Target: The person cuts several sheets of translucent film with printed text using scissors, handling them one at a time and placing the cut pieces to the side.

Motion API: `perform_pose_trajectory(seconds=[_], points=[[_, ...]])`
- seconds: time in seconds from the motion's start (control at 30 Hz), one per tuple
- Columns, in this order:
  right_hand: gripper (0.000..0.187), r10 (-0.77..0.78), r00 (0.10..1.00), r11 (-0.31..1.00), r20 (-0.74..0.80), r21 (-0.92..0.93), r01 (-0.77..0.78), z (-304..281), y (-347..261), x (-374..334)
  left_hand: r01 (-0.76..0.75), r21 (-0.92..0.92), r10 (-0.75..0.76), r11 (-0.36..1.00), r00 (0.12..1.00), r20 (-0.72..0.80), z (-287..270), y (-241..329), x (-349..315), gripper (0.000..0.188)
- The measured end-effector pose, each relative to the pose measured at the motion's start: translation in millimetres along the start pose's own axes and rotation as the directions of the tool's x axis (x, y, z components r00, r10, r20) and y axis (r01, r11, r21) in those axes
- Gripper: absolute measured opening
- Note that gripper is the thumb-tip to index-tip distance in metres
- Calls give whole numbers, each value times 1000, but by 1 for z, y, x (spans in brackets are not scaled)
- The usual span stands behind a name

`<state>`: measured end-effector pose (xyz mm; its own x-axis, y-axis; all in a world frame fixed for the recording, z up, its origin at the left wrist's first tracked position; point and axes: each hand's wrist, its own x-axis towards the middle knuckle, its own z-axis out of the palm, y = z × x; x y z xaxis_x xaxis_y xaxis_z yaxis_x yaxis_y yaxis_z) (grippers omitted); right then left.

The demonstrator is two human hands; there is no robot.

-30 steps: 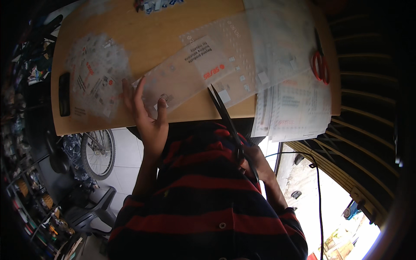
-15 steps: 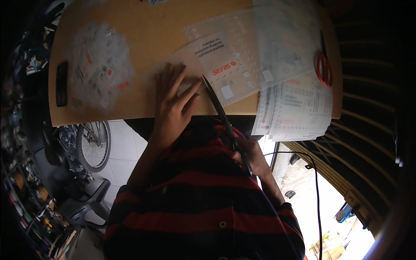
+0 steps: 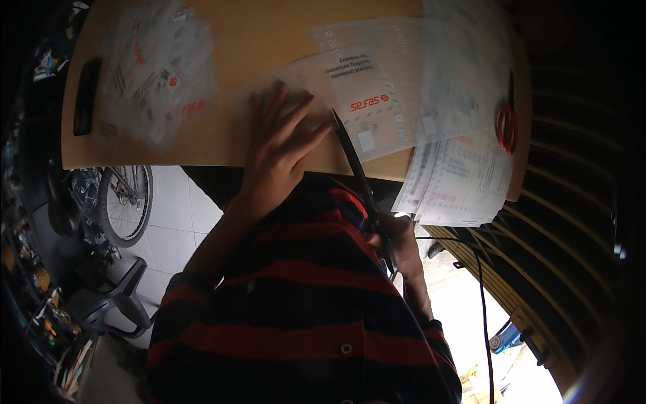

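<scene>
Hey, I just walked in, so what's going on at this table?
A person's left hand is spread open over translucent plastic sheets with red and black print on a tan table. The right hand grips a long, pointed black tool, apparently scissors, its tip just right of the left fingers. A pile of crumpled-looking translucent pieces lies left; a stack of printed whitish sheets overhangs the near edge. Red-handled scissors lie near the right edge.
</scene>
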<state>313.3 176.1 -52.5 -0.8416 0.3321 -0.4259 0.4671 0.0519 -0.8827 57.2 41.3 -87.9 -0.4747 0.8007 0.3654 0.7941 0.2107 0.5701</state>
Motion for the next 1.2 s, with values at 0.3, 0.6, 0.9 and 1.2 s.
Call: perform_pose_trajectory(seconds=[0.3,0.6,0.9,1.2], points=[[38,183,983,982,12,50,-183,-9,-13,2,18,-44,-21,999,998,-52,3,-1,1,33],[58,53,999,997,-2,-55,-53,-7,-18,12,29,-48,-32,998,997,-66,5,-3,-2,25],[47,142,990,989,-1,-47,-142,-10,-19,14,38,-54,-42,998,997,-67,3,-3,-1,31],[48,6,1000,994,7,-105,-5,-7,-9,25,8,-74,-14,997,997,-79,4,-7,-1,26]])
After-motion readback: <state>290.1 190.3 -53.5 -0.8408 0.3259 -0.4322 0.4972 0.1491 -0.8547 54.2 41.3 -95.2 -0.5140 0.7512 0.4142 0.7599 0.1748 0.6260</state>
